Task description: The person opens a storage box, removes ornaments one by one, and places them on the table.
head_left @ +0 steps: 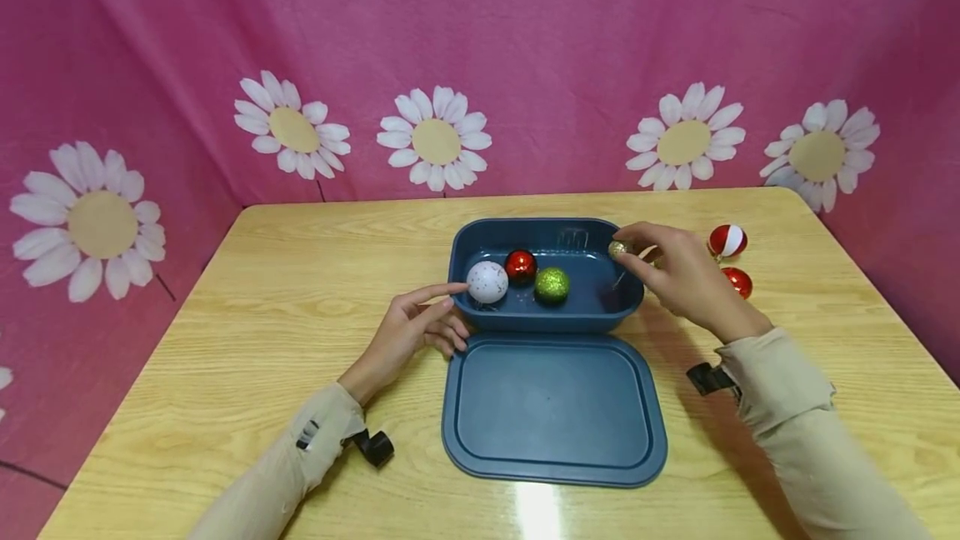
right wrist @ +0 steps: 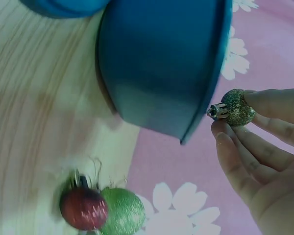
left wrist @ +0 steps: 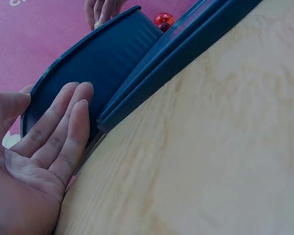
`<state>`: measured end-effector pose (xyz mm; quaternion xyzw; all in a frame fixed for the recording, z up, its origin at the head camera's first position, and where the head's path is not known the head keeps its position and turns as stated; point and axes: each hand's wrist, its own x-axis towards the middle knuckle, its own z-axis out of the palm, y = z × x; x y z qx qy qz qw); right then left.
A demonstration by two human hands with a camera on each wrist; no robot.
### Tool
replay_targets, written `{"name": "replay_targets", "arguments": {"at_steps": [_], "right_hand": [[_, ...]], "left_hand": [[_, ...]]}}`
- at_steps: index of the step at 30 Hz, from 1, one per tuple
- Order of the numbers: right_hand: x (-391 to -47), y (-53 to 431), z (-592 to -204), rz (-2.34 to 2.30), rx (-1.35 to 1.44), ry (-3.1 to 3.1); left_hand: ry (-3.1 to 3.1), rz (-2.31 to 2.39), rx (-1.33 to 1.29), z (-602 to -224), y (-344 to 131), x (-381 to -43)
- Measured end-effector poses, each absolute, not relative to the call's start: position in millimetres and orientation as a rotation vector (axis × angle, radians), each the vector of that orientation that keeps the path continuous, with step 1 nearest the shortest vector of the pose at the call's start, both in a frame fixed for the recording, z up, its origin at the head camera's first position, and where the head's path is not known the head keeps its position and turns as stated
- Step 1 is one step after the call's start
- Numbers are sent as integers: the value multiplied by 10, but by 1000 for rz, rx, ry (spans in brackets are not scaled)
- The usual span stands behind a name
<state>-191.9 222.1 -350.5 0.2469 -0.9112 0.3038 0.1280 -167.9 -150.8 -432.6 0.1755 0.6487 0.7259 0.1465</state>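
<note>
My right hand (head_left: pixel 678 273) pinches a small gold glitter bauble (right wrist: pixel 237 107) over the right end of the dark blue box (head_left: pixel 547 323), its metal cap showing in the right wrist view. Inside the box sit a white speckled bauble (head_left: pixel 487 282), a shiny red bauble (head_left: pixel 521 267) and a green glitter bauble (head_left: pixel 552 285). At the left end, my left hand (head_left: pixel 408 327) touches the box, its index fingertip reaching over the rim beside the white bauble. Fairly straight fingers (left wrist: pixel 63 127) lie along the outer wall in the left wrist view.
A flat blue lid (head_left: pixel 553 411) lies on the wooden table (head_left: pixel 300 273), right in front of the box. To the right are a red-and-white bauble (head_left: pixel 727 241), a red bauble (head_left: pixel 738 282) and a green bauble (right wrist: pixel 122 211). Behind hangs a pink flowered curtain (head_left: pixel 555 65).
</note>
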Motion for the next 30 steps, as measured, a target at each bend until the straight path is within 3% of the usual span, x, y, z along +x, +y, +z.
{"name": "replay_targets", "arguments": {"at_steps": [30], "right_hand": [[-1956,2913,-3386,803,469,-2419]], "left_hand": [[1855,2089,540,-4332,-1518,-1687]]}}
